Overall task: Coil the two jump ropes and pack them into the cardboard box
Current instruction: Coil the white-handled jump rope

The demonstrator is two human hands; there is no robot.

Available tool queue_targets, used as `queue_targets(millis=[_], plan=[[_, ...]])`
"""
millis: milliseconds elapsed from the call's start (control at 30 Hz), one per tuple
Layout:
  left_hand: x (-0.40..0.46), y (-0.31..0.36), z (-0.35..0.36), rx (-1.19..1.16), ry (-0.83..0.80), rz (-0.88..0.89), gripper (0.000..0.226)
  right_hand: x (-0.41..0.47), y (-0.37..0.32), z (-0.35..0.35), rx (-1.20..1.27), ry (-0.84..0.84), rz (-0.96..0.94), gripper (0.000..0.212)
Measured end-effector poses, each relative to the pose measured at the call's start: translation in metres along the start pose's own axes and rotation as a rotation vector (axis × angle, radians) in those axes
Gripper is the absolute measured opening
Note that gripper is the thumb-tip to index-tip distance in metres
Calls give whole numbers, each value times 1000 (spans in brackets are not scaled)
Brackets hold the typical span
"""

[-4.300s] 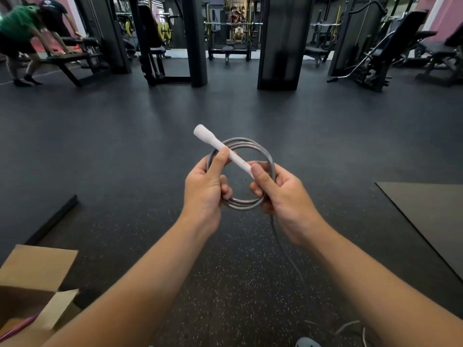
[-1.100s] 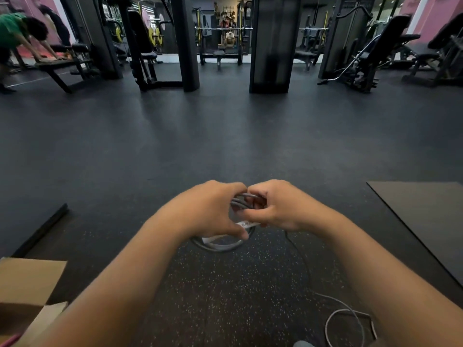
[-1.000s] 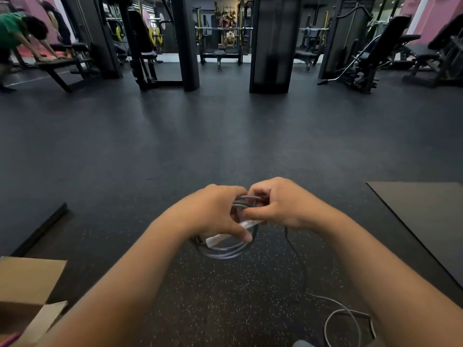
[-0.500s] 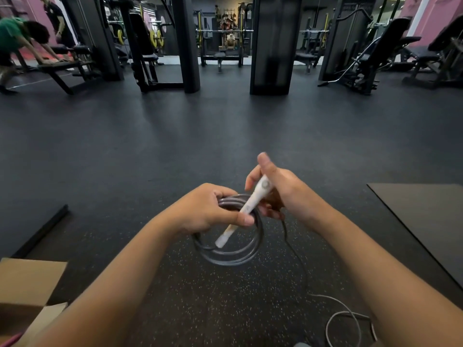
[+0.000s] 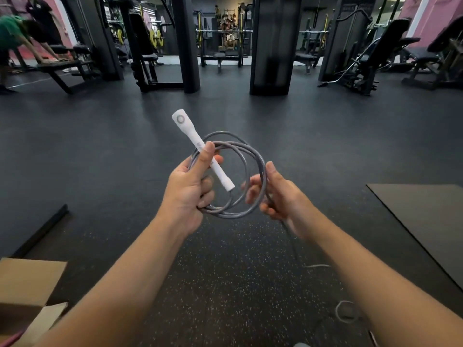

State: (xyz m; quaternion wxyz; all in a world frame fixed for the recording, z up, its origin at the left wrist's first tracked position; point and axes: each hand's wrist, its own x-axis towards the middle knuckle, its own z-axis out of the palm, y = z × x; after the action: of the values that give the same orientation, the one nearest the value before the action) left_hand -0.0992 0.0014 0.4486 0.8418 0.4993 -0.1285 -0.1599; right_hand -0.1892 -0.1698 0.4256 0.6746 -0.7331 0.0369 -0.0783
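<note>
A grey jump rope [image 5: 246, 156] is wound in several loops between my hands, held up in front of me above the floor. Its white handle [image 5: 200, 146] points up and to the left. My left hand [image 5: 189, 187] grips the handle and the left side of the coil, thumb along the handle. My right hand [image 5: 278, 196] holds the right side of the coil, and the rope's loose tail [image 5: 315, 266] runs down from it to the floor. The open cardboard box [image 5: 27, 279] sits at the bottom left with a pink rope end [image 5: 11, 340] showing at its edge.
The floor is dark speckled rubber. A black mat [image 5: 426, 221] lies to the right and a low black bar [image 5: 41, 230] to the left. Weight machines and benches stand at the back, with a person [image 5: 15, 38] bent over a bench at the far left.
Both hands have lifted the coil higher. The white handle swung from pointing down-left to pointing up-left, now in my left hand. My right hand moved to the coil's right side.
</note>
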Motion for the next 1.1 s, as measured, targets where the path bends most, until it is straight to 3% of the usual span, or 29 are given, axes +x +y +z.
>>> queue_targets(millis=[233, 400, 633, 900, 1033, 1100], plan=[[-7, -20, 5, 70, 180, 42, 47, -11, -11, 44, 346, -68, 10, 78], [-7, -20, -2, 174, 142, 81, 44, -3, -6, 46, 195, 120, -15, 34], [-6, -20, -1, 115, 77, -73, 46, 2, -10, 31, 249, 158, 31, 32], [1, -17, -15, 358, -74, -17, 48, 9, -10, 16, -150, 301, -120, 27], [13, -2, -33, 407, -54, -42, 93, 11, -17, -4, -316, 267, -148, 29], [17, 14, -45, 629, -72, 66, 104, 7, -21, -10, -382, 169, -158, 29]])
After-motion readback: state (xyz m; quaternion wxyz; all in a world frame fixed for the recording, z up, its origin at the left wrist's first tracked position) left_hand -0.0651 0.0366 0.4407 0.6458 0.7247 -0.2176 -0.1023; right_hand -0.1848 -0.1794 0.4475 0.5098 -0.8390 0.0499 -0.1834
